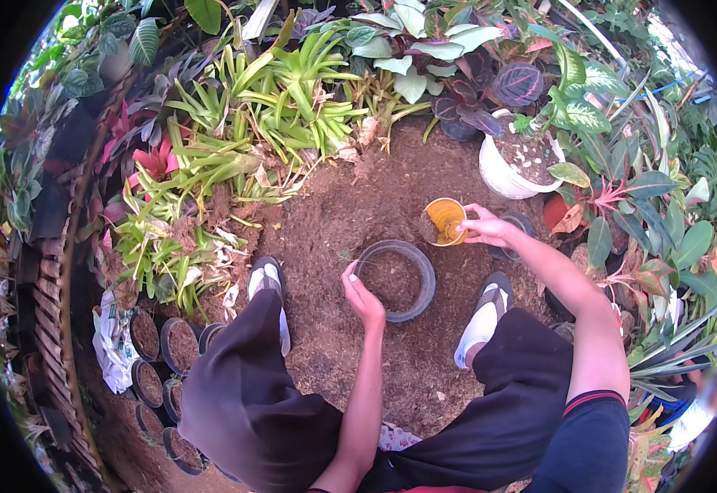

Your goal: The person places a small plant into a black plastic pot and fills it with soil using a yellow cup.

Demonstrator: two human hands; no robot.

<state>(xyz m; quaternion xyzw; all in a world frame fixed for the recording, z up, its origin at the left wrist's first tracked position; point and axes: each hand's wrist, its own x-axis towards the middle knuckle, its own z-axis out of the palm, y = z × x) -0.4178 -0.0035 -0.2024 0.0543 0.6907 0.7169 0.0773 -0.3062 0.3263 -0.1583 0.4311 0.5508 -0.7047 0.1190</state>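
A round black plastic plant pot (427, 285) with dark soil (395, 277) in it stands on the ground between my feet. My left hand (363, 296) is at the pot's left rim, with a thin green sprig (346, 254) by the fingertips; whether the fingers grip the rim or the sprig is unclear. On the other side, above and right of the pot, my right hand (478, 228) holds a yellow plastic cup (446, 222) by its rim. The cup is tilted with its mouth towards me, and some soil shows at its left edge.
Bromeliad plants (303, 80) with bare roots lie in a heap at the upper left. Soil-filled black pots (180, 345) stand in rows at the lower left beside a white plastic bag (112, 345). A white pot (509, 175) and leafy plants (660, 185) line the right.
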